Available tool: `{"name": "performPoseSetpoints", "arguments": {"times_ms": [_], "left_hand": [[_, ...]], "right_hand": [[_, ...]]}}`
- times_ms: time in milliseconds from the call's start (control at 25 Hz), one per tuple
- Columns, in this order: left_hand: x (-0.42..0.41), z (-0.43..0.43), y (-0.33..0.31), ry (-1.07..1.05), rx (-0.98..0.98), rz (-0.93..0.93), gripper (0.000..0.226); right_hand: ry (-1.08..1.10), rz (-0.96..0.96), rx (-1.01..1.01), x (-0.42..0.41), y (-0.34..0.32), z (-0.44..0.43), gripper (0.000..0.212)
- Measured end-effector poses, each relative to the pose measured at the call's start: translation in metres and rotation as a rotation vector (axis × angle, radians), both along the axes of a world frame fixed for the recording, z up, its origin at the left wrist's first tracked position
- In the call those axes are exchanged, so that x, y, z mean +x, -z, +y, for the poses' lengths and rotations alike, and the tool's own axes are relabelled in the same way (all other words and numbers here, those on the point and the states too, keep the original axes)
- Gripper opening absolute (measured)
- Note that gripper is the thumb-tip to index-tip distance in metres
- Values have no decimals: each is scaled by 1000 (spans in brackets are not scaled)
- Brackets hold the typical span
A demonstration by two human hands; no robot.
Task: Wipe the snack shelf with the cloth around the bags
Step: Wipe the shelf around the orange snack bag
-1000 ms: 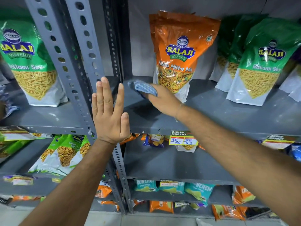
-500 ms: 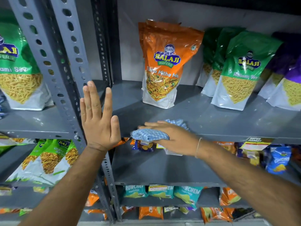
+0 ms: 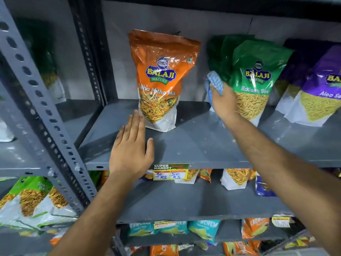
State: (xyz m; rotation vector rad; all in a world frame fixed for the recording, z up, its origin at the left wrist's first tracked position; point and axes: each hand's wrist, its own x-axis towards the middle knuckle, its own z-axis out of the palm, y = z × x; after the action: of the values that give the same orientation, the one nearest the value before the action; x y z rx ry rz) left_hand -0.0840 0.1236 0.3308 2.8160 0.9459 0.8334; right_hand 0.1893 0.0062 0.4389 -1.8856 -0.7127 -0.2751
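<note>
A: Where's the cloth right now?

B: The blue-and-white checked cloth [image 3: 214, 84] is bunched up in the right hand [image 3: 224, 103], fingers wrapped round it. One fold sticks up above the fingertips, another hangs down on the thumb side towards the grey metal shelf [image 3: 193, 143].

A: And what's round that hand?

B: Just past its knuckles stands the green glossy Ratlami Sev pouch [image 3: 255, 80], upright, with a white base and a clear window full of yellow strands. The hand is touching or all but touching its front edge; I can't tell which. Beyond that one, further out on the same side, is the purple Aloo Sev pouch [image 3: 321, 89]. On the thumb side, with a gap of bare shelf between, is the orange Tikha Mitha Mix pouch [image 3: 160, 78], also upright.

A: The other hand?

B: The left hand [image 3: 132, 150] is flat, palm down, fingers straight and together, holding nothing. It lies at the shelf's front lip, fingertips just short of the orange pouch's white base.

A: Anything below it?

B: A yellow handwritten price tag [image 3: 170, 172] hangs from the shelf edge, right beside the wrist.
</note>
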Motion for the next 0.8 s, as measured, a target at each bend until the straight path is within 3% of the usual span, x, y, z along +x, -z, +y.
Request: {"name": "performPoseSetpoints", "arguments": {"times_ms": [160,320,680,800], "left_hand": [[2,4,-1,-3,-33,67,78],[1,4,-2,-12,-51,102,78],[2,1,-4,-27,-42,123,77],[1,-1,-5,-14,-52,115,78]], "right_hand": [[41,-60,-396,57,22,70,31],[-82,-135,-772,78,43,108,36],[-343,-168,-888,61,55,104,45],[-404,-116,-851,45,60,73,36]]}}
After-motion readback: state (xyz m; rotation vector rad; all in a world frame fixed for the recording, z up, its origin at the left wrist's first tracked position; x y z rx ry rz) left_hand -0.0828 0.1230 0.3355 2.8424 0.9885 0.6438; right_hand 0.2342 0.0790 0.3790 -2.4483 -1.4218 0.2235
